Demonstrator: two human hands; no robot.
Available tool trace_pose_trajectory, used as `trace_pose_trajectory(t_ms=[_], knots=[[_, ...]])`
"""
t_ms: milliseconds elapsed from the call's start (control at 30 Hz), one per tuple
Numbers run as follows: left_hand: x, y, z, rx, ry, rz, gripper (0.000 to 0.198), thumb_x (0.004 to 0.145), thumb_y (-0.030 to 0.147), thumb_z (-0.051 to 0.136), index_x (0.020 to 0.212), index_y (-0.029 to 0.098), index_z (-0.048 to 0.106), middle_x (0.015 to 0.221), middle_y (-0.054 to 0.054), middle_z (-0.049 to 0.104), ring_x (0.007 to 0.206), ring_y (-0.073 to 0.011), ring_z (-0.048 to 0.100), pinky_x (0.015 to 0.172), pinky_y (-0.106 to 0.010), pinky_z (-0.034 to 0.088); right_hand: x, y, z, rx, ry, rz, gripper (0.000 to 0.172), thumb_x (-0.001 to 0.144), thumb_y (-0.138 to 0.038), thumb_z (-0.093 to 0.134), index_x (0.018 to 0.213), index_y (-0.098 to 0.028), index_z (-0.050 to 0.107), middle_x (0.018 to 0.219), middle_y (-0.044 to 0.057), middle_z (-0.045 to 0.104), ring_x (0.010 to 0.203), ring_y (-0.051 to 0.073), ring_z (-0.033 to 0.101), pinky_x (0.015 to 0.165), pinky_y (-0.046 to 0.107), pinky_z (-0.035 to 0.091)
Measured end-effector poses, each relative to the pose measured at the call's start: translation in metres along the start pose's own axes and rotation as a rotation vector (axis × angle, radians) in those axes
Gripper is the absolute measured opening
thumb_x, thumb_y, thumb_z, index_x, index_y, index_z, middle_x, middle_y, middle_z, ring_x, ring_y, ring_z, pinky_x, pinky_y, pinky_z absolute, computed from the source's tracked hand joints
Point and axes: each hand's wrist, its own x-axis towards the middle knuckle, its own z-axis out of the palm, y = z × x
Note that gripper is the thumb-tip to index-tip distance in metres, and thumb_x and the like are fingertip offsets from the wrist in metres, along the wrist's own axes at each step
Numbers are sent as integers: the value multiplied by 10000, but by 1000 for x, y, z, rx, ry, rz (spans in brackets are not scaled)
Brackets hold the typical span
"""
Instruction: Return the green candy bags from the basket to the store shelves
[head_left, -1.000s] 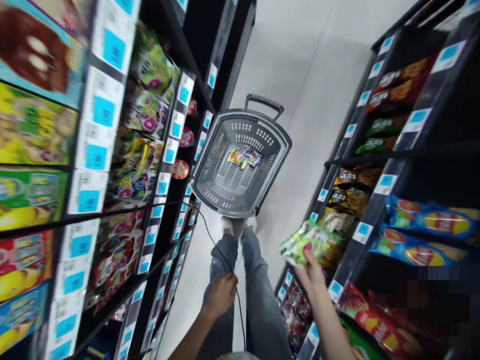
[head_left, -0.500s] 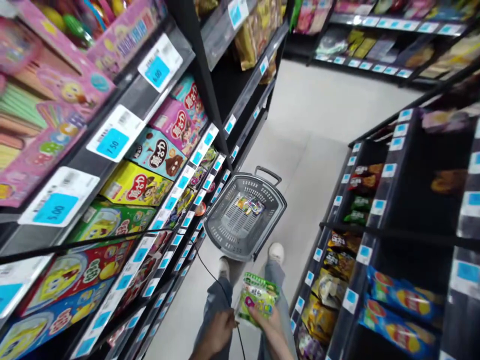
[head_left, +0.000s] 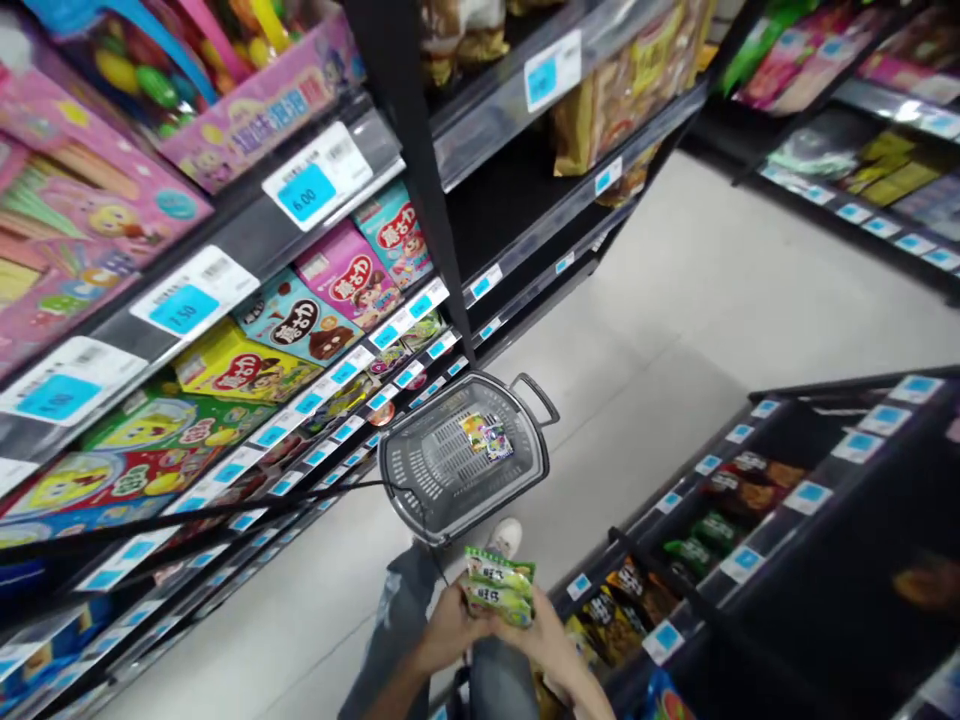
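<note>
A green snack packet (head_left: 498,586) is held in front of my legs by both hands. My left hand (head_left: 448,628) grips its left edge with curled fingers. My right hand (head_left: 551,645) holds it from below and to the right. Just ahead on the floor stands a grey shopping basket (head_left: 420,499) with a black handle; one colourful packet (head_left: 486,436) lies in it. A thin black cable (head_left: 397,486) runs from the left shelf toward my hands.
A black shelf rack (head_left: 247,330) with snack boxes and blue price tags fills the left. A lower rack (head_left: 750,540) of snack bags stands on the right. More shelves (head_left: 847,150) line the far right. The pale floor aisle (head_left: 660,330) runs between them.
My right hand brought the green packet from the right-hand shelf to the middle, and my left hand took hold of it too. My view lifted and swung, so the basket sits lower in frame.
</note>
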Motion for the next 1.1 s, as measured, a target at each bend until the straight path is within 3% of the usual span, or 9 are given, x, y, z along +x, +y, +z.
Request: trace_pose_trajectory(t_ms=[167,267,367,467,600,733,833,967,1100], knots=[[31,38,-28,-111,145,-23,519,728,325,706,1239,251,644,1187,-26,713,1124,-267,632,1024,-366,486,48,-49,-37,-216,-234,-3,461,643,-375,843,1038,-163,736,963,87,762,927,289,718,884,421,588],[51,56,-58,-144,205,63,497,751,303,720,1231,206,633,1210,-60,704,1133,-253,631,1032,-366,478,83,-80,-35,-333,-280,-115,428,683,-355,820,1041,-144,723,972,86,755,884,264,714,847,390,595],[71,72,-91,-182,277,144,642,762,241,714,1368,206,506,1288,-73,659,1156,-227,623,1048,-365,471,116,-117,-28,-450,-300,-273,430,696,-299,797,1089,-153,701,1035,95,741,867,257,710,791,361,597],[92,81,-124,-175,445,189,651,786,191,672,1395,184,442,1372,-104,588,1229,-214,581,1088,-365,447,147,-154,-18,-486,-234,-427,451,704,-251,761,1142,-192,674,1094,101,729,956,280,707,842,390,588],[125,90,-164,103,643,122,472,864,147,512,1333,99,491,1324,-166,577,1282,-250,527,1121,-414,418,183,-195,0,-481,-133,-631,446,722,-220,713,1163,-236,650,1248,110,673,1125,291,659,970,428,539],[168,108,-197,518,672,212,586,837,140,501,1411,41,432,1515,-194,407,1449,-299,318,1196,-432,311,220,-221,20,-457,-51,-742,413,741,-219,719,1148,-206,658,1232,127,680,1153,277,648,1005,419,513],[206,123,-215,688,691,161,644,853,203,516,1452,9,382,1613,-209,237,1515,-325,158,1238,-474,193,253,-236,32,-391,-71,-789,380,731,-228,744,1103,-197,674,1203,128,693,1145,271,652,1008,414,513],[250,134,-233,722,697,44,575,912,247,453,1452,52,417,1543,-196,393,1491,-316,243,1235,-506,151,294,-262,37,-399,-101,-826,373,725,-273,765,1079,-197,673,1177,121,702,1124,263,655,990,415,523],[271,138,-244,645,713,-50,487,947,282,415,1400,131,510,1438,-155,535,1453,-315,315,1222,-516,160,316,-284,32,-484,-216,-841,386,740,-317,758,1099,-212,664,1211,108,689,1139,255,643,1006,420,510]])
